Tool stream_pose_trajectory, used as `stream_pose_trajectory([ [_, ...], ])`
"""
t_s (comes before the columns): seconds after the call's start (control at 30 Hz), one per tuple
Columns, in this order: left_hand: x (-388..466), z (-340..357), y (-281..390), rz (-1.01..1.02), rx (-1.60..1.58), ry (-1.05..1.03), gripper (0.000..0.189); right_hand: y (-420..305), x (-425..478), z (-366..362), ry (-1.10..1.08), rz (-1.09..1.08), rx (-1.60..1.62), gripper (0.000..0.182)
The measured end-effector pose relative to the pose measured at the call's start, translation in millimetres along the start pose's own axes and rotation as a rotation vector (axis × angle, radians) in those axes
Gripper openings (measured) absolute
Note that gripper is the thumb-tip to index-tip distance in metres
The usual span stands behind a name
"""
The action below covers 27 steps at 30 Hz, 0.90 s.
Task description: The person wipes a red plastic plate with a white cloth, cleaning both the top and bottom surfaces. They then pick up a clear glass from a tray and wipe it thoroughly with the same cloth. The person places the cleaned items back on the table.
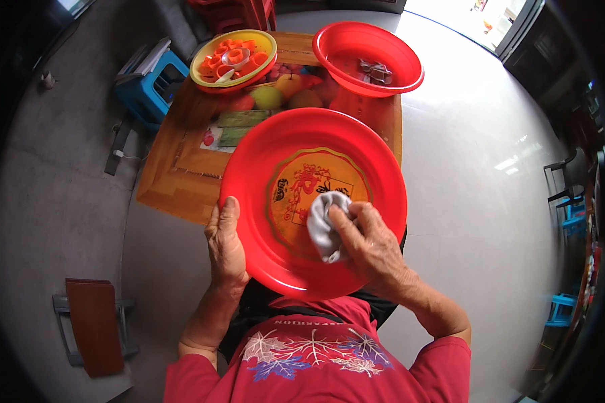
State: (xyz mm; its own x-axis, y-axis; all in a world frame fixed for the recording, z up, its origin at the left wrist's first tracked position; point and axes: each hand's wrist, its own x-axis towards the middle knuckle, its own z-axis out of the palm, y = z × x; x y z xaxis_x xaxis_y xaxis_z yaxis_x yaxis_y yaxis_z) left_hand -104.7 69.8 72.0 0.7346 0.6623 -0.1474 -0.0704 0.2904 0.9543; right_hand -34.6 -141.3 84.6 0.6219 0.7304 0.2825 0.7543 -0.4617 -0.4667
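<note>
A round red plastic tray [312, 128] with a raised rim is held up in front of me, above my lap and the near end of the table. My left hand [227, 242] grips its left edge, thumb on top of the rim and the other fingers mostly hidden underneath. In my right hand [370, 242] is a bunched grey cloth [327, 226], pressed against the tray's inner face. The tray's middle bears a gold panel [287, 201] with a scalloped outline, printed with red ornaments and dark writing. Part of that panel is covered by the cloth and hand.
On the wooden table [171, 166] stand a yellow basin [196, 70] holding several orange cups and a spoon, and a red basin [333, 65] with wet-looking dark items. A blue stool [154, 90] stands left; a brown folding seat [95, 327] sits on the floor.
</note>
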Motion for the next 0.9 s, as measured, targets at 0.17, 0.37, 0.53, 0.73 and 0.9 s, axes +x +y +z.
stream_pose_trajectory([
  [0.17,1.4,3.2,-7.9,-0.014,0.054,-0.051,0.046,-22.9,2.9,1.0,-0.082,-0.222,0.122,0.052],
  [0.37,-5.4,3.3,-8.4,0.010,0.036,-0.053,0.042,-11.8,26.1,13.5,0.003,-0.328,-0.054,0.040],
  [0.53,-11.4,13.5,2.0,0.051,0.083,0.008,0.040,-3.5,47.8,8.6,0.229,-0.142,-0.105,0.045],
  [0.73,-11.4,9.2,-3.4,0.037,0.026,-0.045,0.041,23.2,77.8,-6.0,0.201,0.231,-0.200,0.037],
  [0.9,-8.3,3.6,-5.5,0.057,0.031,-0.053,0.041,12.8,90.1,14.7,0.201,0.029,-0.154,0.052],
])
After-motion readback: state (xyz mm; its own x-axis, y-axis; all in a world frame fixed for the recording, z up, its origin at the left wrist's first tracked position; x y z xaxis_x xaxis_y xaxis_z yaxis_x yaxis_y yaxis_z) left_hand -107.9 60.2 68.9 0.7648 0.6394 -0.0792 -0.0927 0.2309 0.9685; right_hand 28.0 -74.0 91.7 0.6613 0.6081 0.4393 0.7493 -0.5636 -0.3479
